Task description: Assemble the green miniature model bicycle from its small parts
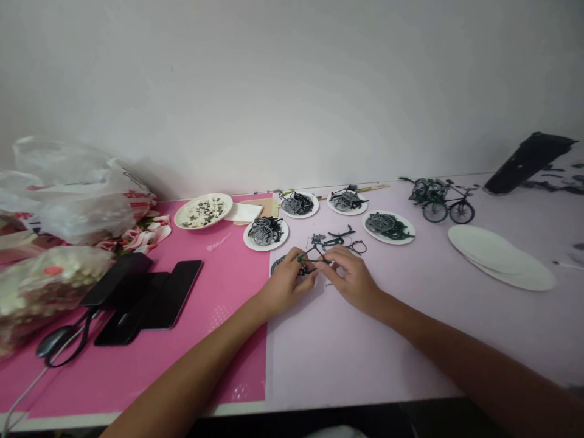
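Note:
Between my two hands is a small dark green toy bicycle frame (314, 250). My left hand (288, 281) pinches its left end, and the fingers of my right hand (347, 274) close on its right end. A spoked toy wheel (277, 264) lies partly hidden behind my left hand. Just beyond my hands, loose dark green bicycle parts (342, 234) and a thin ring (358, 247) rest on the pale sheet. Small plates of wheels and parts stand farther back, among them a plate of grey wheels and green parts (389, 226).
Finished-looking toy bicycles (449, 204) stand at the back right, near stacked white discs (499, 258) and a black tube-like object (529, 161). On the left are black phones (171, 295), a cable, plastic bags (73, 194) and a bowl of small pieces (203, 212).

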`<state>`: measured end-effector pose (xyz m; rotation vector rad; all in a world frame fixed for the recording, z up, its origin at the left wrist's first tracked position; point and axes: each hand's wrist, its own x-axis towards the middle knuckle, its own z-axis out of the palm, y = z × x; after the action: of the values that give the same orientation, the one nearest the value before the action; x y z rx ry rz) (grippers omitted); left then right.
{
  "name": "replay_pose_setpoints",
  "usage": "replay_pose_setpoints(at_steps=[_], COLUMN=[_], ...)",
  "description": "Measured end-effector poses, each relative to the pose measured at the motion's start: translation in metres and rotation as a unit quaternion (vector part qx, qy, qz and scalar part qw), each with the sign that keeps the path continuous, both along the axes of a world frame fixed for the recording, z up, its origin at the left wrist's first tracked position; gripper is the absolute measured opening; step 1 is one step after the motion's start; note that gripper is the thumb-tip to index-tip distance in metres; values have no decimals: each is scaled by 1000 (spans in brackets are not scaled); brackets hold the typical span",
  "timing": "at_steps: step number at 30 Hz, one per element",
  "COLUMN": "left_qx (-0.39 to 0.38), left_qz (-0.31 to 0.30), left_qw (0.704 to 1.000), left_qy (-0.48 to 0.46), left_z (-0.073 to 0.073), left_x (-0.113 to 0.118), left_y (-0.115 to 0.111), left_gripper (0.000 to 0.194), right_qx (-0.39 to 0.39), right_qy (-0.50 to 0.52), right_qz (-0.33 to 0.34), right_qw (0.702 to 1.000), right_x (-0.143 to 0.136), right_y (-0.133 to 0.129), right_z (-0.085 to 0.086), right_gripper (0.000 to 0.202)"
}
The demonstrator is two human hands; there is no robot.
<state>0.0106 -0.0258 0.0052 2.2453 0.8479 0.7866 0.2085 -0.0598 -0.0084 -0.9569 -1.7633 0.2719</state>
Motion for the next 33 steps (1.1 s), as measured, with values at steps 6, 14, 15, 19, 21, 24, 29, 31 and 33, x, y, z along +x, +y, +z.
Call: replay_pose_setpoints(at_steps=[6,14,15,19,21,24,29,31,33], left_qx=[22,33,31,15,6,-11,-44,-54,-68], left_qz=[-8,-7,-7,18,44,86,118,125,131], left_qw=[1000,999,999,1000,999,995,988,985,981], left_qy=[0,-5,-8,-21,-30,-52,-93,-111,-124], left_z=[-4,0,1,2,2,2,3,2,1], left_x=[-1,-1,-1,-2,-3,-5,-8,-9,-10], left_y=[2,1,1,4,6,9,17,20,23], left_gripper=[9,14,16,23,24,24,23,23,24], right_qx=[-12,-18,-20,-38,-48,-22,46,31,13], right_qy=[5,-9,-12,-4,-6,-31,-74,-76,-82], right_qz=[0,24,26,11,-11,-56,-163,-188,-200], right_qw=[1000,1000,999,999,999,998,983,979,976], right_x=[0,2,2,5,10,24,50,56,59], right_y=[1,0,0,0,1,10,30,35,38], right_z=[-1,0,0,0,4,13,22,20,16], right_gripper=[19,14,13,16,20,20,15,15,15])
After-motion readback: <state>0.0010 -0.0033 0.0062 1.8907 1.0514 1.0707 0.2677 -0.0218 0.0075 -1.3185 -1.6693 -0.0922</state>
